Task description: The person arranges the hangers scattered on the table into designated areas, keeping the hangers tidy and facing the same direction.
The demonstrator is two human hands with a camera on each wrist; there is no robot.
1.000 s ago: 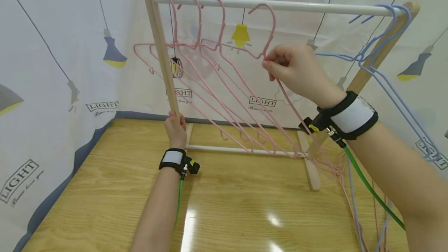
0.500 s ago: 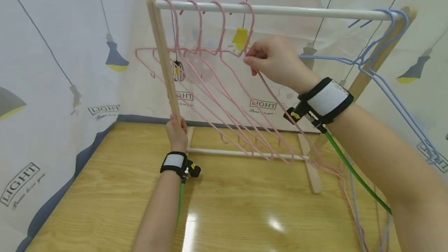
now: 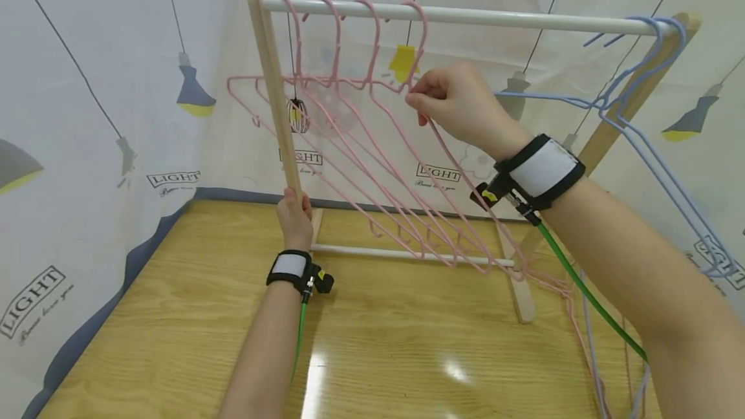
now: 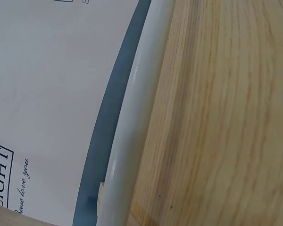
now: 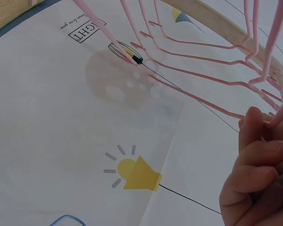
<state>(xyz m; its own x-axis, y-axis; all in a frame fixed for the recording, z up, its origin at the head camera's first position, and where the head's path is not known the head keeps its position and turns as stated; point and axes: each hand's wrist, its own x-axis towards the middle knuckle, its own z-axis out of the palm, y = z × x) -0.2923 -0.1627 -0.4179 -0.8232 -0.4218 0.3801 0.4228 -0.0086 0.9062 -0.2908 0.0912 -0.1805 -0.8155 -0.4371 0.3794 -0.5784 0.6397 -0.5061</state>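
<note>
In the head view my right hand (image 3: 460, 105) pinches a pink clothes hanger (image 3: 422, 37) just below its hook. That hook lies over the white top rod (image 3: 512, 17) of a clothes rack. The right wrist view shows the curled fingers (image 5: 259, 176) at the neck of this hanger (image 5: 203, 100). Left of it, more pink hangers (image 3: 376, 50) hang in a row with their arms overlapping. My left hand (image 3: 295, 218) grips the lower part of the rack's left wooden post (image 3: 273, 96). Its palm side is hidden.
Two blue hangers (image 3: 617, 96) hang at the rod's right end. Pink and blue hangers (image 3: 572, 315) lie at the table's lower right, partly behind my right arm. The lower white bar (image 4: 137, 113) runs above the wooden table (image 3: 145, 315). Printed cloth (image 3: 75, 212) stands behind.
My right hand has moved left with the pink hanger, and its hook has gone from in front of the rod to over it, beside the other pink ones. My left hand stays on the post.
</note>
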